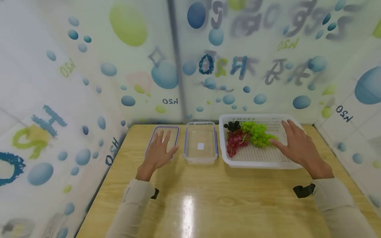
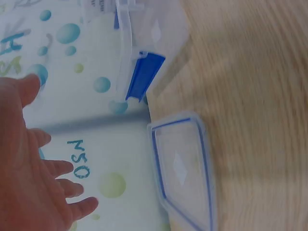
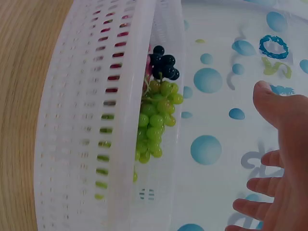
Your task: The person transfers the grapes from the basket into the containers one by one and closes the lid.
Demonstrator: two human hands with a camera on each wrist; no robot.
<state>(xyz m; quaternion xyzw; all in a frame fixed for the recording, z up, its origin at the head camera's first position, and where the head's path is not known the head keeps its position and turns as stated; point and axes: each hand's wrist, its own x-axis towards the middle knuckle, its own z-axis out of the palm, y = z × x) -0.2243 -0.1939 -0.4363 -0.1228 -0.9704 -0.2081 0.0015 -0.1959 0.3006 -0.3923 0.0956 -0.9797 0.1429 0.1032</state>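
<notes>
My left hand hovers with spread fingers above a clear lid edged in blue; the left wrist view shows the lid apart from the hand. Right of that stands a clear plastic container with a white label inside. Over the right part of a white perforated basket my right hand is held, fingers apart, gripping nothing. In the basket lie green grapes, red grapes and a small bunch of black grapes, all to its left side.
A wooden table carries everything, its back edge against a wall printed with bubbles and letters. Side walls close in at left and right. The container and basket stand near each other with a narrow gap between.
</notes>
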